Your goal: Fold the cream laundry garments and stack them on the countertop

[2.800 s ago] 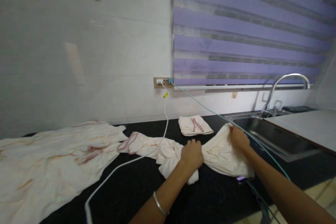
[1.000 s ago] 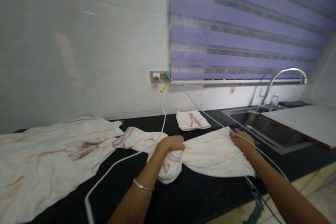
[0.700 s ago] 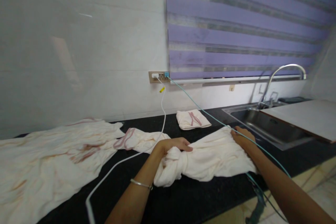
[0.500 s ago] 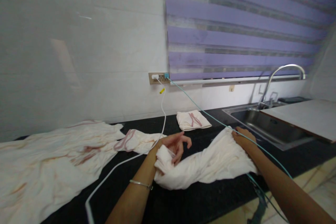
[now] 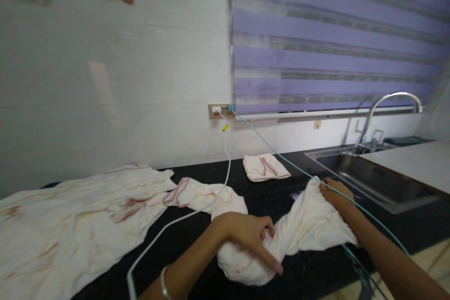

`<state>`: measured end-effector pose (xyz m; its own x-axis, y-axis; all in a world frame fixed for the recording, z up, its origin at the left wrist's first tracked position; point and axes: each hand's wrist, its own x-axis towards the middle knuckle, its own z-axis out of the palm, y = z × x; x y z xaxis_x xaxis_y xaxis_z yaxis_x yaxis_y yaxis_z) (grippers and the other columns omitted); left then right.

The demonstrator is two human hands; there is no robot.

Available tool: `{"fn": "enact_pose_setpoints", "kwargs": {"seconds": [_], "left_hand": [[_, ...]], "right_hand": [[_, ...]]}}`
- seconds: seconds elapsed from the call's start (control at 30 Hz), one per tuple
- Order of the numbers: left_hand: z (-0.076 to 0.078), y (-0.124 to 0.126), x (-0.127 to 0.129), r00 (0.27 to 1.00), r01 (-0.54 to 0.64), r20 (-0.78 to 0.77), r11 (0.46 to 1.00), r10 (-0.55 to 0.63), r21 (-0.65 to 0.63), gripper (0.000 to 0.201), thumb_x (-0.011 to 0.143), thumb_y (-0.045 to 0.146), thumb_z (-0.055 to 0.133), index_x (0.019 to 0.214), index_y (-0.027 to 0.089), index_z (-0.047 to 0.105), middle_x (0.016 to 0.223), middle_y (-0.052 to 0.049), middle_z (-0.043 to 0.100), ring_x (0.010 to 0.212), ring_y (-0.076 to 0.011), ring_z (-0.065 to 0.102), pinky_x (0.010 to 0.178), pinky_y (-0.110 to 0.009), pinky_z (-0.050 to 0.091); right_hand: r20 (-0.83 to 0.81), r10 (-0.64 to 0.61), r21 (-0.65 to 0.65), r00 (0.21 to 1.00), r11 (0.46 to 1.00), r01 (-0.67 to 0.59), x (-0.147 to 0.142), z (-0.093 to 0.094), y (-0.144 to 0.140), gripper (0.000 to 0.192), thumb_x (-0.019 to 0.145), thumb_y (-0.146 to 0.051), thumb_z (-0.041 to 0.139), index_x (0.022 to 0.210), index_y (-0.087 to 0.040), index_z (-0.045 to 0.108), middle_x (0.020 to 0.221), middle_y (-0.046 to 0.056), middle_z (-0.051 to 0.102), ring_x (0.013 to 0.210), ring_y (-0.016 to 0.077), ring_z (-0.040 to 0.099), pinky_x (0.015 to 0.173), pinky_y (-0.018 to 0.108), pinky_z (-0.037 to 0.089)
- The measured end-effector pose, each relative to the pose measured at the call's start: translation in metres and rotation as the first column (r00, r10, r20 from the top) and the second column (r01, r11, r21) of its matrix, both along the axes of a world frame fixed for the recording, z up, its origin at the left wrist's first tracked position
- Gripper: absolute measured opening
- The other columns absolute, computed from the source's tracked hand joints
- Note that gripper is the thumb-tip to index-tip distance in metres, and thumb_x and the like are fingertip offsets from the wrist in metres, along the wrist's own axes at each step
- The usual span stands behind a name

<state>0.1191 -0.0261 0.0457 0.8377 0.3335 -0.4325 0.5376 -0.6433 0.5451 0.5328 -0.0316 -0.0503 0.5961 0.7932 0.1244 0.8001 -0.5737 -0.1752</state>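
A white cloth (image 5: pixel 305 222) lies bunched and twisted across the dark counter. My left hand (image 5: pixel 246 236) rests palm down over its left, rolled part, with thumb and fingers apart around the twist. At the far right end of the cloth, my right hand (image 5: pixel 335 193) is closed on its upper edge, the fingertips partly hidden. From the rolled part, a section with a pinkish band (image 5: pixel 179 193) trails left toward a large spread of stained white cloth (image 5: pixel 91 225).
A folded white cloth (image 5: pixel 266 167) lies behind. A white cable (image 5: pixel 176 219) and a teal cable (image 5: pixel 267 144) run from the wall socket (image 5: pixel 221 111), the teal one passing over my right forearm. A sink (image 5: pixel 372 173), partly covered by a white board (image 5: pixel 418 161), is at the right.
My left hand has turned from palm up at the cloth's left end to palm down over its twist, further right. My right hand keeps its hold. The view has shifted slightly.
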Motion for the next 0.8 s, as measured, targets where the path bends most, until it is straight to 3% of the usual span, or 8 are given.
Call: {"fn": "enact_pose_setpoints", "kwargs": {"seconds": [0.07,0.17,0.3,0.37,0.43,0.57,0.7,0.8], "left_hand": [[0.000,-0.019,-0.019,0.992,0.083,0.068,0.963,-0.104,0.256,0.094,0.062,0.061,0.085,0.141,0.026,0.049,0.127,-0.011,0.063,0.109,-0.0337,0.062,0.093,-0.045,0.049],[-0.008,-0.035,-0.043,0.968,0.092,0.153,0.852,-0.197,0.515,0.056,0.083,0.040,0.069,0.134,0.023,0.054,0.127,-0.013,0.061,0.114,-0.0341,0.060,0.098,-0.049,0.047],[-0.023,-0.017,-0.067,0.949,-0.128,0.302,0.759,-0.094,0.639,0.033,0.085,0.015,0.053,0.116,0.021,0.060,0.124,-0.012,0.061,0.113,-0.0297,0.058,0.098,-0.045,0.046],[-0.030,0.002,-0.078,0.906,-0.295,0.423,0.731,0.009,0.616,0.035,0.088,0.014,0.047,0.119,0.020,0.060,0.123,-0.012,0.061,0.115,-0.0290,0.057,0.100,-0.044,0.045],[-0.035,0.019,-0.089,0.851,-0.394,0.519,0.756,0.085,0.523,0.038,0.093,0.014,0.039,0.126,0.020,0.058,0.123,-0.012,0.063,0.116,-0.0263,0.058,0.103,-0.041,0.043],[-0.036,0.028,-0.100,0.827,-0.351,0.531,0.908,0.185,0.230,0.032,0.102,0.026,0.033,0.117,0.021,0.061,0.115,-0.007,0.069,0.109,-0.0213,0.063,0.098,-0.033,0.045],[-0.029,0.013,-0.100,0.818,-0.307,0.511,0.952,0.264,-0.001,0.040,0.104,0.044,0.030,0.111,0.019,0.060,0.106,-0.005,0.068,0.100,-0.0198,0.063,0.091,-0.030,0.047],[-0.023,-0.002,-0.100,0.879,-0.251,0.423,0.968,0.223,0.011,0.055,0.086,0.056,0.064,0.130,0.024,0.054,0.116,-0.005,0.068,0.103,-0.0243,0.064,0.091,-0.032,0.047]], "right_hand": [[-0.003,-0.004,-0.003,1.000,1.000,0.004,0.001,0.000,0.000,0.046,0.099,-0.049,0.035,0.113,-0.021,0.068,0.107,0.017,0.073,0.098,0.0317,0.072,0.082,0.040,0.053],[-0.004,-0.004,-0.003,1.000,1.000,0.004,0.001,-0.001,0.000,0.046,0.099,-0.048,0.037,0.115,-0.019,0.068,0.107,0.018,0.073,0.100,0.0327,0.071,0.083,0.040,0.053],[-0.010,-0.001,0.007,1.000,1.000,0.001,0.001,-0.002,-0.001,0.045,0.099,-0.047,0.037,0.112,-0.018,0.068,0.106,0.018,0.074,0.100,0.0322,0.071,0.082,0.038,0.053],[-0.004,-0.004,0.009,1.000,1.000,0.004,0.000,-0.002,-0.002,0.043,0.099,-0.046,0.037,0.110,-0.019,0.068,0.106,0.017,0.074,0.099,0.0318,0.071,0.081,0.038,0.053],[0.006,-0.004,0.005,1.000,1.000,0.004,0.001,-0.002,-0.002,0.042,0.099,-0.045,0.037,0.109,-0.019,0.068,0.105,0.016,0.074,0.099,0.0316,0.071,0.081,0.038,0.053],[0.011,-0.001,-0.002,1.000,1.000,0.001,0.005,-0.004,-0.001,0.040,0.098,-0.043,0.038,0.110,-0.020,0.068,0.101,0.016,0.074,0.098,0.0309,0.072,0.081,0.037,0.053],[-0.005,-0.004,-0.014,1.000,1.000,0.004,0.011,-0.008,0.001,0.038,0.096,-0.044,0.041,0.105,-0.021,0.069,0.100,0.015,0.074,0.093,0.0311,0.072,0.077,0.037,0.053],[-0.009,-0.011,-0.001,1.000,1.000,0.011,0.014,-0.011,0.002,0.039,0.095,-0.047,0.041,0.101,-0.020,0.069,0.100,0.015,0.074,0.091,0.0321,0.072,0.075,0.038,0.052]]}}
